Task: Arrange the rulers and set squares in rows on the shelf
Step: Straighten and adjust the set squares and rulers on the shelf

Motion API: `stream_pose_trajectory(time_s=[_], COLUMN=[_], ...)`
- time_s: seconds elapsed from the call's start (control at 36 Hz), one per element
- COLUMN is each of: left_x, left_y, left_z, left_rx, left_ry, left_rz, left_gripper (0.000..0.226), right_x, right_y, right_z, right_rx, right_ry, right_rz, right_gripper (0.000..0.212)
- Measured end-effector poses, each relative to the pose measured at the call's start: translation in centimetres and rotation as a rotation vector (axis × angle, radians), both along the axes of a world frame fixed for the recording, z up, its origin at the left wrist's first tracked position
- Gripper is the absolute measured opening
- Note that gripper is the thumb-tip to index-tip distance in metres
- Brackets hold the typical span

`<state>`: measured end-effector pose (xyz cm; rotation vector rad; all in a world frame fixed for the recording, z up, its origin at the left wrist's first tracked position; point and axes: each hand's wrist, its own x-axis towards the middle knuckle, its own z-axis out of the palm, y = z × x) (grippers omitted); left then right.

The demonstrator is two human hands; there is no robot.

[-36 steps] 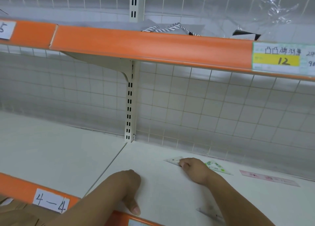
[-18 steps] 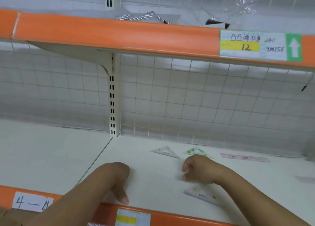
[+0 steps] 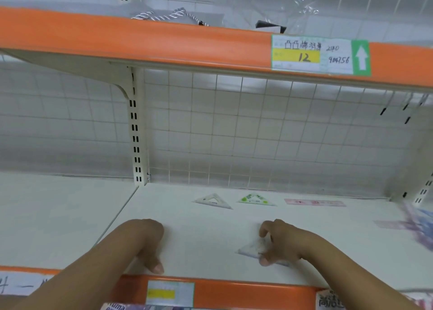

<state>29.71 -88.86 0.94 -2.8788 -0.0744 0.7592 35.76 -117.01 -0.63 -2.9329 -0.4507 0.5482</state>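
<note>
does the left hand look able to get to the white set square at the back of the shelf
Probably yes. The left hand rests on the shelf holding nothing, and only bare shelf lies between it and the white set square further back. The upper shelf sits well above that path.

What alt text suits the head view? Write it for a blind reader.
A person's right hand grips a clear set square on a white shelf, while the left hand rests curled to its left. Behind them lie a white set square, a green set square and a pink ruler in a row.
</note>
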Motion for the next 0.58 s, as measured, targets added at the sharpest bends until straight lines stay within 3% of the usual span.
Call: stream_pose_trajectory(time_s=[0.14, 0.36, 0.42, 0.53, 0.58], left_x=[-0.4, -0.9, -1.0, -1.1, -1.1], left_y=[-0.2, -0.2, -0.2, -0.4, -0.5], left_z=[0.3, 0.6, 0.6, 0.9, 0.9], left_rx=[-0.013, -0.04, -0.056, -0.051, -0.047], left_ry=[-0.012, -0.01, -0.014, -0.007, 0.006], left_rz=[0.032, 0.065, 0.083, 0.08, 0.081], left_gripper=[0.063, 0.068, 0.07, 0.07, 0.07], right_x=[-0.2, -0.4, -0.4, 0.0, 0.5], right_y=[0.4, 1.1, 0.9, 0.7, 0.8], right_z=[0.0, 0.7, 0.4, -0.5, -0.7], right_rx=[-0.005, -0.063, -0.016, 0.141, 0.266], right_ry=[0.007, 0.003, -0.006, -0.121, -0.091], right_rz=[-0.027, -0.046, -0.053, -0.061, -0.076], right_gripper=[0.058, 0.06, 0.053, 0.018, 0.02])
